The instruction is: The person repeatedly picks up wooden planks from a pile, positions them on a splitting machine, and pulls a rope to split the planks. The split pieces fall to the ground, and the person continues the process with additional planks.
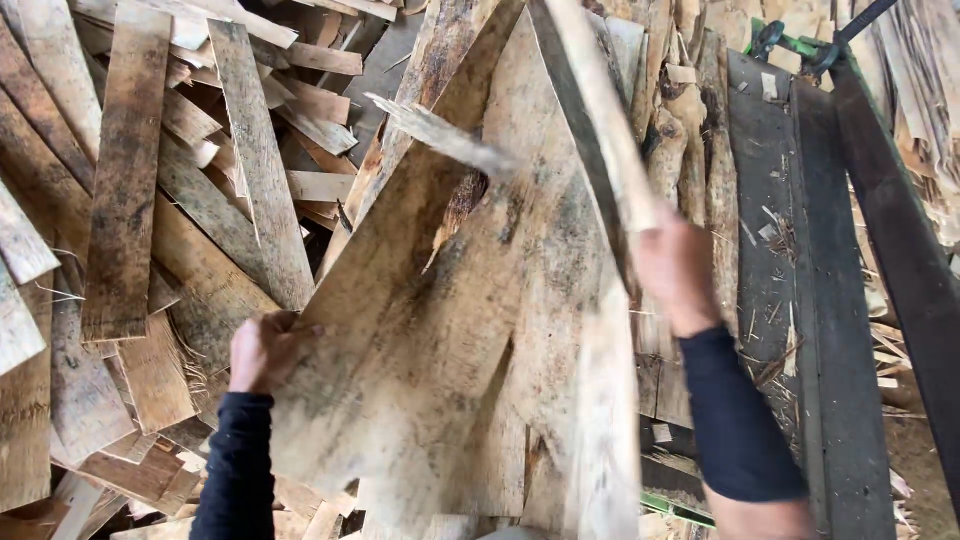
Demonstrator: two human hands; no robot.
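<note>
My left hand (262, 350) grips the left edge of a large thin sheet of weathered wood veneer (440, 330), which is tilted and split at its top. My right hand (678, 268) holds a long narrow wood strip (600, 130) that slants up to the top of the view, blurred by motion. A torn splinter (440, 135) sticks out from the sheet's upper part. Both forearms wear dark sleeves. More pale veneer sheets (590, 430) lie under the held sheet.
A heap of loose wood strips and slats (130, 200) fills the left side. On the right stands a dark metal frame with a long angled bar (900, 260) and a green part (790, 42). Rough bark pieces (690, 150) lie next to it.
</note>
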